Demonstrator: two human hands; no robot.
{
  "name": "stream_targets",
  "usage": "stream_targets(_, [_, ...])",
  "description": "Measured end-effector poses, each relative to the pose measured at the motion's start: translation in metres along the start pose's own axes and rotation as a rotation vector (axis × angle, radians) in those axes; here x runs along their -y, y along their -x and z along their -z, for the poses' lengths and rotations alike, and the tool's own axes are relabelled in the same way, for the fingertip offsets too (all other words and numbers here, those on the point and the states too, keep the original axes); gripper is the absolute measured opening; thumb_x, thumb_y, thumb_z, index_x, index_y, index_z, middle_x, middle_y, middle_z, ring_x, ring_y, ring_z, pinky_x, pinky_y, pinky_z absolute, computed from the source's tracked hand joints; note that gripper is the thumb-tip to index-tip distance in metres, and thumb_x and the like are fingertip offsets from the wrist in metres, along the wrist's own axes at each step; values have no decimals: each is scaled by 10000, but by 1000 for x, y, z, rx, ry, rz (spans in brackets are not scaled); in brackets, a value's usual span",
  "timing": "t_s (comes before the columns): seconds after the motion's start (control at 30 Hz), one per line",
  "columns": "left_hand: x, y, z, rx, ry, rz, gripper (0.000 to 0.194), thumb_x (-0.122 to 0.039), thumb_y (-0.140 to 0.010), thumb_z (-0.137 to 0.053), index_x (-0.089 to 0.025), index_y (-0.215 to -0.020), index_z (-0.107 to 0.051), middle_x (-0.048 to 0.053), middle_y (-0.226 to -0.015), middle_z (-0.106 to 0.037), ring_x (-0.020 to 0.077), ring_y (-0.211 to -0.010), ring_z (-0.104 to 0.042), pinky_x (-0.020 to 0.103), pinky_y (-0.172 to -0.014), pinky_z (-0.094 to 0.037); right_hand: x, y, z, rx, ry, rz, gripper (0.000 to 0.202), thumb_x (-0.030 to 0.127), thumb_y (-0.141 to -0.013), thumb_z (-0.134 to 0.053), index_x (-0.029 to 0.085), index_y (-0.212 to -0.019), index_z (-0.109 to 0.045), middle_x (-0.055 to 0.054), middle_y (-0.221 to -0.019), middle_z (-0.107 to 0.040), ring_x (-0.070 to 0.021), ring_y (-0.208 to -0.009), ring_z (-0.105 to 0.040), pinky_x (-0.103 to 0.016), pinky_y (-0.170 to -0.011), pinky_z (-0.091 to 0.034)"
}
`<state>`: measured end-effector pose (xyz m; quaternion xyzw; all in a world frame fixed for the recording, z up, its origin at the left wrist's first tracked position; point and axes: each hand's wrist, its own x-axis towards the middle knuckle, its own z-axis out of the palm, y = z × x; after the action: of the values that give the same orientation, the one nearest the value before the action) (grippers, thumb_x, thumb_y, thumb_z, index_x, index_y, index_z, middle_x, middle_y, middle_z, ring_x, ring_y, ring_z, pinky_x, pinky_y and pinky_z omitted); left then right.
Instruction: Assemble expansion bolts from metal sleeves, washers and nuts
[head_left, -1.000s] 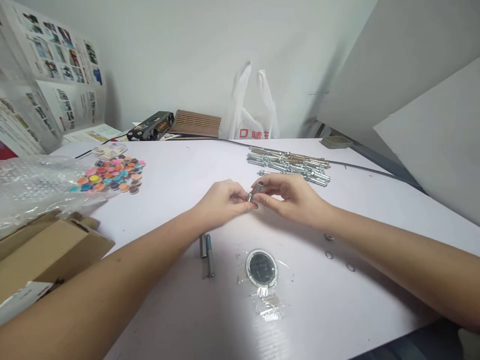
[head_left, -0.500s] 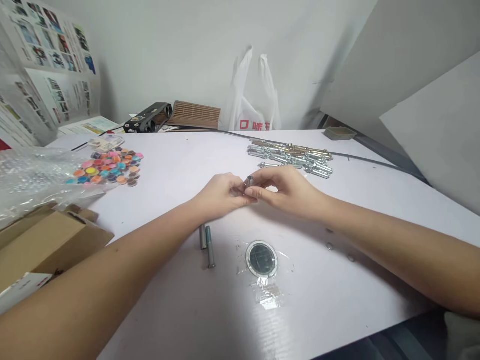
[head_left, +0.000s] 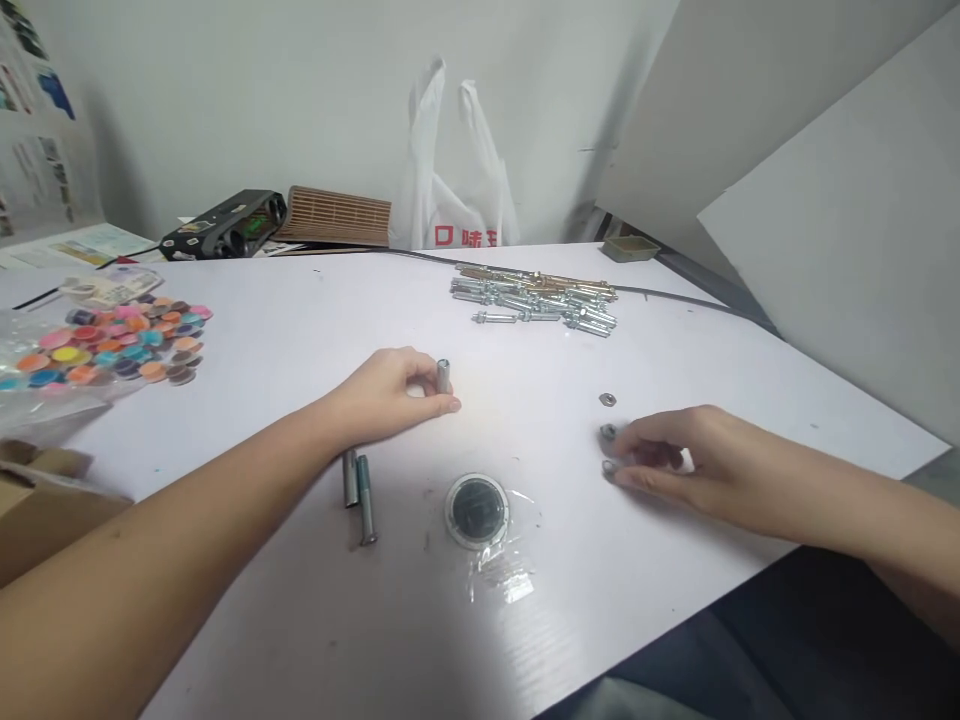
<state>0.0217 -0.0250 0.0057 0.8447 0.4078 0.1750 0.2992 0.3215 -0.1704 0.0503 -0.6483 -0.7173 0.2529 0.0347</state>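
My left hand point(head_left: 394, 397) is closed round a short metal sleeve point(head_left: 443, 376), held upright between thumb and fingers above the white table. My right hand point(head_left: 686, 458) is at the right, thumb and forefinger apart and curved. Its tips are right beside two small metal pieces, a nut point(head_left: 607, 432) and a ring-like piece point(head_left: 608, 467); whether they touch is unclear. A little farther back lies another nut point(head_left: 607, 399). Near my left wrist, a bolt point(head_left: 366, 502) and a metal tube point(head_left: 350, 480) lie side by side.
A round dark disc point(head_left: 477, 511) is taped to the table. Behind are piled expansion bolts point(head_left: 540, 298) and a white plastic bag point(head_left: 457, 190). Colourful round caps point(head_left: 120, 340), a cardboard box point(head_left: 52, 515) and a black device point(head_left: 225, 225) are at left.
My hands have parted. The right hand has moved right and toward me, to the small metal pieces; the left keeps the sleeve. The view has swung to the right.
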Motion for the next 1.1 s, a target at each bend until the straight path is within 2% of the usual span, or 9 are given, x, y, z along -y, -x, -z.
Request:
stream_targets(0.07, [-1,0,0,-5,-17,-10,184,-395,-738,-693,-219,-780,-726,15,-832,-699,186,-771,-620,290,-713,-470,-3,0,-12,-7,-36,-40,300,504,-871,-558,241,-820,-693,-21,-728,-666,-159,-618,-559,-295,-564,-424])
stream_targets(0.17, [-1,1,1,-10,-31,-19,191,-400,-720,-711,-226,-798,-730,21,-867,-701,195,-796,-620,286,-720,-479,-4,-4,-17,-22,-88,-40,282,473,-878,-553,236,-794,-681,-23,-718,-652,-155,-604,-542,-295,-554,-410])
stream_targets(0.3, [-1,2,2,-28,-26,-31,289,-457,-740,-697,-216,-892,-736,31,-856,-687,192,-792,-610,285,-714,-466,-2,-8,-12,53,-97,-13,261,431,-884,-545,241,-767,-679,-7,-661,-603,-140,-568,-488,-279,-514,-374])
stream_targets(0.43, [0,3,2,-53,14,-67,321,-463,-798,-640,-194,-943,-737,20,-743,-630,162,-705,-570,278,-658,-428,8,-14,-9,69,-39,-8,272,475,-870,-562,230,-777,-636,-15,-696,-590,-141,-588,-483,-281,-519,-384])
stream_targets(0.53, [1,4,1,-51,49,-99,299,-438,-821,-613,-173,-881,-739,21,-720,-615,143,-661,-538,269,-622,-405,15,-18,-12,56,-3,-12,278,502,-857,-571,234,-794,-617,-22,-732,-601,-151,-612,-501,-298,-545,-407])
stream_targets(0.67, [2,3,0,-40,67,-122,281,-410,-819,-613,-160,-834,-739,22,-719,-622,138,-656,-532,257,-601,-393,13,-20,-17,13,61,-18,243,436,-860,-577,234,-730,-611,-19,-714,-604,-152,-610,-506,-307,-554,-397])
stream_targets(0.8, [3,2,2,13,119,-127,247,-382,-812,-619,-162,-828,-731,6,-706,-624,128,-650,-536,246,-616,-411,19,-25,-7,51,-26,52,285,418,-876,-562,213,-684,-617,-13,-634,-562,-126,-548,-452,-282,-499,-358])
stream_targets(0.93, [3,2,3,43,166,-118,241,-367,-803,-630,-154,-855,-730,16,-741,-657,137,-671,-563,249,-627,-428,46,-55,7,28,-238,152,310,459,-853,-587,210,-670,-607,20,-568,-478,-95,-491,-360,-256,-453,-307])
stream_targets(1.1, [3,4,2,24,118,-135,246,-382,-796,-629,-152,-811,-713,5,-697,-634,147,-667,-565,258,-610,-414,84,-109,5,-81,-464,275,305,483,-809,-636,205,-687,-670,-19,-601,-551,-114,-508,-397,-279,-450,-310])
